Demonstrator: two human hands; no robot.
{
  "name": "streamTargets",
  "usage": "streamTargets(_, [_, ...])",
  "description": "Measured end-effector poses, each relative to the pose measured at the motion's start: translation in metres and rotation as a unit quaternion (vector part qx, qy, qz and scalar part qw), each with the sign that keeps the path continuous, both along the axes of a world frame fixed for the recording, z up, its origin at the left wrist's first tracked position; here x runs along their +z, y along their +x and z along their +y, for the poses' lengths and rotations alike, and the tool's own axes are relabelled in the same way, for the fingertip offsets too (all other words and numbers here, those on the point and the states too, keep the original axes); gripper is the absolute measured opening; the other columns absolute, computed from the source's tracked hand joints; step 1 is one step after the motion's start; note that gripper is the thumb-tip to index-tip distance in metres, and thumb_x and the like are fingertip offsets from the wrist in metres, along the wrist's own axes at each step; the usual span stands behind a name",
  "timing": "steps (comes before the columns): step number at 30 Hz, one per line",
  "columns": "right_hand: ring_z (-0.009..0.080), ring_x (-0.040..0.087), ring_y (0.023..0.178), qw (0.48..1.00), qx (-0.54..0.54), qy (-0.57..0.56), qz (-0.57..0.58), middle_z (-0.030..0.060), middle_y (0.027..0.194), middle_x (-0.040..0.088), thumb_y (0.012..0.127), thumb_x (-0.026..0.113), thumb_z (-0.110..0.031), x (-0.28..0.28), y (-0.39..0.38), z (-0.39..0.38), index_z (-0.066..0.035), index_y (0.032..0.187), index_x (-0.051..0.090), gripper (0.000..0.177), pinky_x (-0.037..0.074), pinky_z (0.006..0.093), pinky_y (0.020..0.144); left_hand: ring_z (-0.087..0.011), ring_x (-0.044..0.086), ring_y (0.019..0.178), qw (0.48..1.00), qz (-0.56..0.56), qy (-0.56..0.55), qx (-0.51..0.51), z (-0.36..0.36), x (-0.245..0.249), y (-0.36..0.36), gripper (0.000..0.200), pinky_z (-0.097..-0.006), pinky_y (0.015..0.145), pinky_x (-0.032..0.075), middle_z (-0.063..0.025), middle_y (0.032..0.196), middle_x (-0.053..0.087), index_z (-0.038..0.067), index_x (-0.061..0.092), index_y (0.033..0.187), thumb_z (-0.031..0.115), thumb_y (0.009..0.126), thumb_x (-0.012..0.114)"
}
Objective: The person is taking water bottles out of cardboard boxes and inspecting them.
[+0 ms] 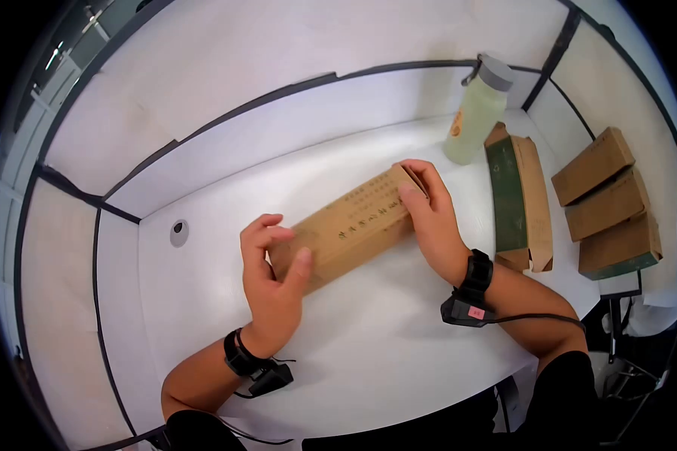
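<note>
A long brown cardboard box [361,225] with rows of dark printed characters is tilted slantwise over the white table, between my two hands. My right hand [432,214] grips its upper right end, thumb on the printed side and fingers curled round the far edge. At the lower left end, my left hand [271,263] is loosely closed about the box, its thumb against the near side and the index finger partly lifted. The box's underside is hidden.
An opened carton [530,199] with a green inner side lies to the right. Several closed brown boxes [605,203] sit beyond it. A pale green bottle [474,116] stands at the back. Low partition walls [278,124] enclose the table [203,278], which has a cable hole [179,233].
</note>
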State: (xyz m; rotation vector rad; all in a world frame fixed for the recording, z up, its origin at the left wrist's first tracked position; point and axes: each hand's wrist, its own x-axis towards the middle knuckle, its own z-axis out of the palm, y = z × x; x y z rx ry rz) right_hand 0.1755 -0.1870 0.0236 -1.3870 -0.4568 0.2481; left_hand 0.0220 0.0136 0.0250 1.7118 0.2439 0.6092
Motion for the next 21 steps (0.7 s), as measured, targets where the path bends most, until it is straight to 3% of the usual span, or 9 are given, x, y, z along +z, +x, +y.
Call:
streamTargets(5, [0.0102, 0.057, 0.114, 0.999, 0.025, 0.039, 0.014, 0.0041, 0.129, 0.063, 0.114, 0.049, -0.018, -0.008, 0.011, -0.005, -0.003, 0.141, 0.057, 0.032, 0.045, 0.0277, 0.103, -0.0170, 0.049, 0.135, 0.997, 0.048, -0.040, 0.048, 0.012, -0.001, 0.014, 0.032, -0.0331, 0.118, 0.036, -0.0083, 0.145, 0.054, 0.006, 0.056, 0.138, 0.019, 0.109, 0.062])
streamTargets(7, [0.0091, 0.058, 0.113, 0.991, 0.056, 0.089, 0.088, 0.0026, 0.126, 0.065, 0.116, 0.047, -0.021, -0.010, 0.010, -0.007, -0.003, 0.143, 0.059, 0.035, 0.046, 0.0266, 0.101, -0.0156, 0.051, 0.132, 0.995, 0.038, -0.067, 0.056, 0.016, -0.002, 0.015, 0.032, -0.0321, 0.116, 0.038, -0.0065, 0.142, 0.054, 0.007, 0.056, 0.139, 0.019, 0.110, 0.063])
streamTargets(9, [0.0084, 0.058, 0.112, 0.991, 0.048, 0.090, 0.086, 0.0017, 0.124, 0.066, 0.116, 0.048, -0.021, -0.007, 0.012, -0.009, -0.003, 0.143, 0.061, 0.035, 0.046, 0.0258, 0.100, -0.0142, 0.052, 0.128, 0.993, 0.017, -0.098, 0.059, 0.017, -0.001, 0.020, 0.032, -0.0311, 0.114, 0.040, -0.0046, 0.139, 0.055, 0.007, 0.057, 0.140, 0.019, 0.110, 0.063])
streamTargets(11, [0.0071, 0.060, 0.106, 0.991, 0.049, 0.085, 0.091, 0.0004, 0.121, 0.068, 0.115, 0.053, -0.021, -0.009, 0.013, -0.007, -0.004, 0.141, 0.064, 0.033, 0.049, 0.0244, 0.093, -0.0159, 0.049, 0.135, 0.995, 0.023, -0.087, 0.052, 0.018, -0.006, 0.020, 0.032, -0.0331, 0.119, 0.035, -0.0052, 0.143, 0.056, 0.007, 0.057, 0.140, 0.022, 0.113, 0.059])
streamTargets(12, [0.0071, 0.060, 0.106, 0.991, 0.049, 0.085, 0.093, 0.0004, 0.121, 0.068, 0.115, 0.053, -0.021, -0.005, 0.012, -0.006, -0.004, 0.141, 0.064, 0.033, 0.049, 0.0244, 0.093, -0.0159, 0.049, 0.135, 0.995, 0.025, -0.087, 0.052, 0.018, -0.004, 0.017, 0.032, -0.0331, 0.119, 0.035, -0.0052, 0.143, 0.056, 0.007, 0.057, 0.140, 0.022, 0.113, 0.059])
streamTargets(14, [0.0102, 0.061, 0.117, 0.994, 0.046, 0.055, 0.085, 0.0014, 0.130, 0.067, 0.114, 0.051, -0.017, -0.003, 0.010, -0.008, -0.004, 0.142, 0.063, 0.033, 0.049, 0.0306, 0.105, -0.0158, 0.049, 0.136, 0.996, 0.028, -0.071, 0.040, 0.017, -0.006, 0.020, 0.031, -0.0334, 0.119, 0.035, -0.0050, 0.143, 0.056, 0.007, 0.057, 0.140, 0.021, 0.113, 0.057])
streamTargets(18, [0.0100, 0.061, 0.115, 0.993, 0.043, 0.045, 0.099, 0.0017, 0.127, 0.067, 0.110, 0.051, -0.010, -0.007, 0.010, -0.013, -0.004, 0.136, 0.063, 0.030, 0.049, 0.0305, 0.103, -0.0187, 0.048, 0.139, 0.996, 0.038, -0.078, 0.037, 0.015, -0.005, 0.020, 0.033, -0.0355, 0.122, 0.034, -0.0080, 0.147, 0.055, 0.007, 0.054, 0.145, 0.019, 0.113, 0.055])
streamTargets(20, [0.0071, 0.060, 0.103, 0.991, 0.067, 0.067, 0.092, -0.0001, 0.119, 0.065, 0.109, 0.054, -0.011, -0.014, 0.015, -0.012, -0.005, 0.133, 0.060, 0.025, 0.052, 0.0259, 0.085, -0.0200, 0.047, 0.140, 0.996, 0.035, -0.059, 0.051, 0.019, -0.004, 0.023, 0.036, -0.0363, 0.123, 0.033, -0.0104, 0.149, 0.053, 0.007, 0.051, 0.147, 0.019, 0.113, 0.054])
streamTargets(21, [0.0071, 0.060, 0.103, 0.991, 0.067, 0.066, 0.092, -0.0001, 0.119, 0.065, 0.109, 0.054, -0.011, -0.015, 0.014, -0.015, -0.005, 0.133, 0.060, 0.025, 0.052, 0.0259, 0.085, -0.0212, 0.046, 0.142, 0.997, 0.030, -0.049, 0.060, 0.017, -0.006, 0.023, 0.038, -0.0371, 0.124, 0.033, -0.0127, 0.151, 0.051, 0.007, 0.049, 0.149, 0.018, 0.112, 0.054])
